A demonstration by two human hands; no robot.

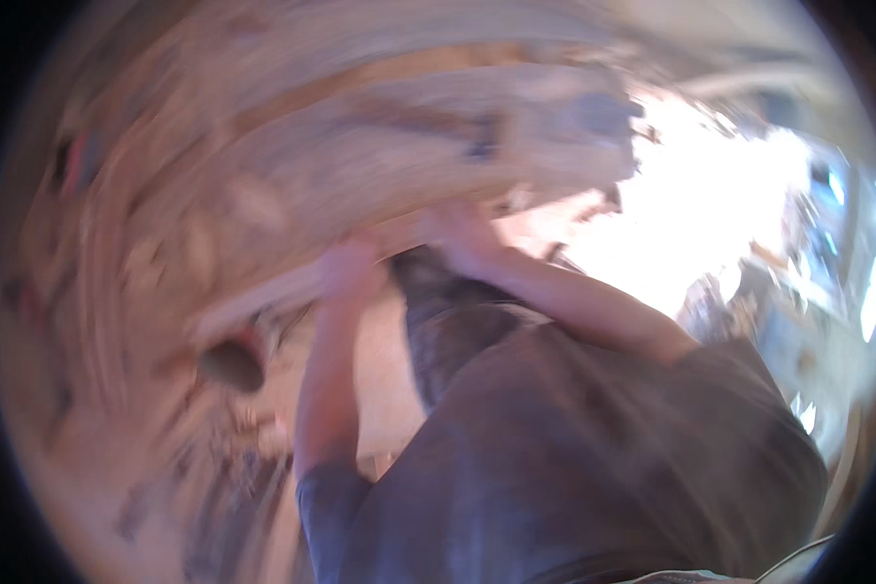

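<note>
Everything is smeared by motion: a dim, tan interior on the left, and a blown-out bright opening (711,204) far on the right. Across the upper middle runs a long pale wooden board (409,146), tilted, with its right end near the bright patch. Both bare arms reach up to its lower edge. The left hand (348,268) looks pressed against the underside, and the right hand (465,234) meets the edge just beside it, but the blur hides the fingers, so I cannot tell whether either is closed around the wood or only flat against it. A grey shirt (574,457) fills the near foreground. A round brownish object (232,362) sits low on the left. To handle the board well, I judge the hands should sit wider apart for balance.
</note>
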